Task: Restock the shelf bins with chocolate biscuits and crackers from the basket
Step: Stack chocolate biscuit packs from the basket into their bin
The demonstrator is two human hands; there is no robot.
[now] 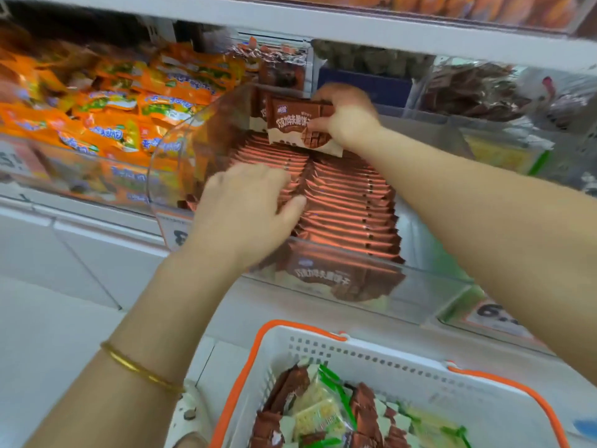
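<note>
A clear shelf bin (381, 287) holds two upright rows of brown chocolate biscuit packets (349, 202). My right hand (347, 119) grips a small stack of brown chocolate biscuit packs (298, 127) at the back of the bin, above the rows. My left hand (245, 205) rests on the left row, fingers spread over the packet tops. Below, a white basket with orange handles (387, 357) holds more brown packets (284, 396) and green-edged cracker packets (318, 407).
To the left, a bin (48, 176) is full of orange snack bags (106, 114). Right of the chocolate bin, another clear bin (504, 150) holds yellow-green packets. A white shelf (323, 24) runs overhead. Price tags (497, 315) line the shelf front.
</note>
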